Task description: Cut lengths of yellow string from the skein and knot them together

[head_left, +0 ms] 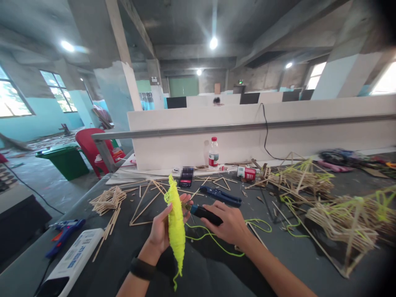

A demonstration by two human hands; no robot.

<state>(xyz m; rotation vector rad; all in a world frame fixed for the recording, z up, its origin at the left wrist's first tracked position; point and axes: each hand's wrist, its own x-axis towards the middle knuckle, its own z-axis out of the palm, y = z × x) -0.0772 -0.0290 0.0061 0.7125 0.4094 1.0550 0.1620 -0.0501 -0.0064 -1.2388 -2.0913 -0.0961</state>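
Note:
My left hand is closed around a bundle of neon-yellow yarn, thick in the middle and tapering at both ends, held upright. A short tail of yarn hangs from its lower end. In my right hand is a pair of pliers with black-and-blue handles. Their metal jaws reach the fingers of my left hand, beside the bundle; what lies between the jaws is too small to tell. A loose yellow strand runs from near the bundle across the dark table beneath my right hand.
Stick frames with yellow yarn crowd the right side. Behind my hands lie a blue clamp-like tool, a phone and an upright bottle. A stick pile, glue gun and power strip are left.

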